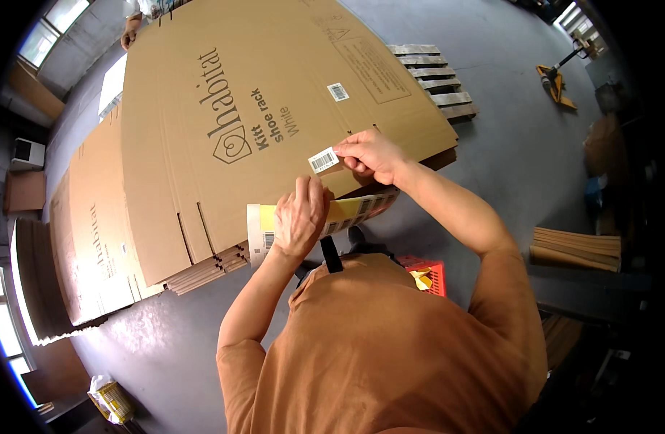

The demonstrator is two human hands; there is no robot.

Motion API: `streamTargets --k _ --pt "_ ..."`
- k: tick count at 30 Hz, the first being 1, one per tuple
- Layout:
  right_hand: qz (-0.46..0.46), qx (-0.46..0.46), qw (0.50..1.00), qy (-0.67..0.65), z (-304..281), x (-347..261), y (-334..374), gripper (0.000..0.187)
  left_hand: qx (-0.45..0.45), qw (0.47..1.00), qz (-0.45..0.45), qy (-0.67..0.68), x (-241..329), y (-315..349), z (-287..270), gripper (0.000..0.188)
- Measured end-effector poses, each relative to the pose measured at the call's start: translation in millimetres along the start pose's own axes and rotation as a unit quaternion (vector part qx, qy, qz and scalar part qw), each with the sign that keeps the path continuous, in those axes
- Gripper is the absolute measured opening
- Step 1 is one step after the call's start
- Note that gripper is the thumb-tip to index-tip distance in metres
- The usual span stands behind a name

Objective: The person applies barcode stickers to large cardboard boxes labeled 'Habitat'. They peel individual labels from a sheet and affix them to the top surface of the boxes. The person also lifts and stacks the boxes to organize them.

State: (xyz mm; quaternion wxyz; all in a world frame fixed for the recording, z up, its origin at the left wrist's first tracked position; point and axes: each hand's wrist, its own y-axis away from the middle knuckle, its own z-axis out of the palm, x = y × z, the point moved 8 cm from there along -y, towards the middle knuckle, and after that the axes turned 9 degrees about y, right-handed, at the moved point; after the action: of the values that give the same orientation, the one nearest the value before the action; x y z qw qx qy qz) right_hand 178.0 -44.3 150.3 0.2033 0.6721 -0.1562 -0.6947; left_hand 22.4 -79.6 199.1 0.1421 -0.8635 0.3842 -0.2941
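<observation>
Between the thumb and fingers of my right hand (372, 155) is one white barcode label (323, 160), pinched at its right edge over the top cardboard sheet. My left hand (301, 217) is closed round a strip of label backing (254, 228), yellow in parts and bearing more barcode labels, along the stack's near edge. Beneath both hands lies a large stack of flat brown cardboard boxes (180, 145) with dark print. Another small white barcode label (337, 92) is stuck on the top sheet, farther from me.
A wooden pallet (437, 79) shows past the stack's right side. Beyond it stands a yellow pallet jack (557, 87). A red crate (435, 278) sits by my feet. More cardboard (575, 249) is piled at right. Another person's hand (130, 35) rests at the stack's far left corner.
</observation>
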Motion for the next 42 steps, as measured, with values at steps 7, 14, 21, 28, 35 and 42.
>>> streamTargets --k 7,14,21,28,35,42 --pt "0.007 0.035 0.998 0.049 4 1 0 0.018 -0.01 0.999 0.0 -0.044 0 -4 5 0.041" --pt "-0.16 0.127 0.902 0.381 3 -32 5 0.024 -0.133 0.982 -0.096 -0.09 -2 -14 27 0.05" --pt "-0.187 0.005 0.862 0.472 -25 -44 56 0.048 -0.203 0.968 -0.132 -0.062 7 -30 16 0.047" --pt "-0.3 -0.045 0.845 0.441 -33 -47 100 0.036 0.036 0.976 -0.15 0.152 13 -57 -62 0.014" --pt "-0.305 -0.067 0.854 0.417 -60 -74 100 0.02 0.058 0.994 0.057 -0.072 73 -78 -33 0.015" --pt "-0.509 0.085 0.681 0.519 -72 -95 97 0.019 0.036 0.997 -0.059 -0.029 62 -97 7 0.033"
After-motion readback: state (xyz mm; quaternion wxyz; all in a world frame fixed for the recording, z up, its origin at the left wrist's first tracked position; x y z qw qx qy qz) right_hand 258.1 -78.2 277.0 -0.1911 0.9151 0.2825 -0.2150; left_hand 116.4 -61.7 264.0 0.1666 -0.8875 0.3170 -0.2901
